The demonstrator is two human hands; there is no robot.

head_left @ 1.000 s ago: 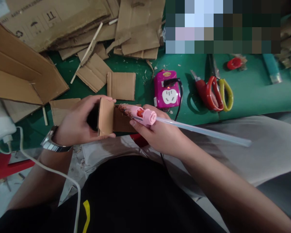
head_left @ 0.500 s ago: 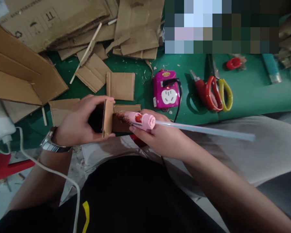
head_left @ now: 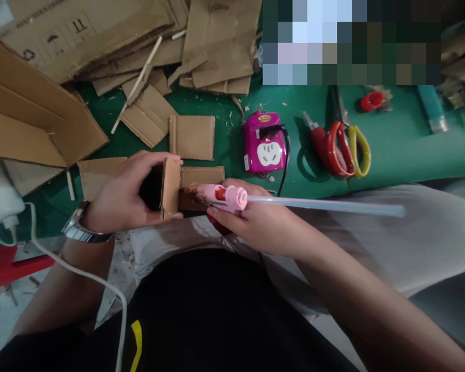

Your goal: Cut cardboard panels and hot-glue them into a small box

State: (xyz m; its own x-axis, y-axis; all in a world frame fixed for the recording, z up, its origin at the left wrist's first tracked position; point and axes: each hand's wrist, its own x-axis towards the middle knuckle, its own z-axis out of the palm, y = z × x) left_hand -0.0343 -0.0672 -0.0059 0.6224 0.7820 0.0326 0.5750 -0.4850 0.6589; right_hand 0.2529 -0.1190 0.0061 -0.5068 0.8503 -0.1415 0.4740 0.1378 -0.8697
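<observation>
Between the thumb and fingers of my left hand (head_left: pixel 116 191) a small cardboard piece (head_left: pixel 171 188) stands upright on its edge. It meets a second cardboard piece (head_left: pixel 203 175) that lies to its right. My right hand (head_left: pixel 259 219) is wrapped round a pink hot glue gun (head_left: pixel 225 196), whose browned, glue-crusted nozzle points left at the corner where the two pieces meet. A long clear glue stick (head_left: pixel 333 204) juts from the back of the gun. The nozzle's very tip is hard to make out, and the fingers under the gun are hidden.
A magenta socket box (head_left: pixel 264 142) with a black plug sits ahead on the green table (head_left: pixel 306 98). Scissors (head_left: pixel 344 150) lie to its right. Loose cardboard squares (head_left: pixel 192 137), a cardboard box (head_left: pixel 42 124) and a white cable (head_left: pixel 81 276) are on the left.
The glue gun has shifted slightly down and its nozzle has moved a little along the corner. My left hand still holds the upright cardboard, which has edged slightly left.
</observation>
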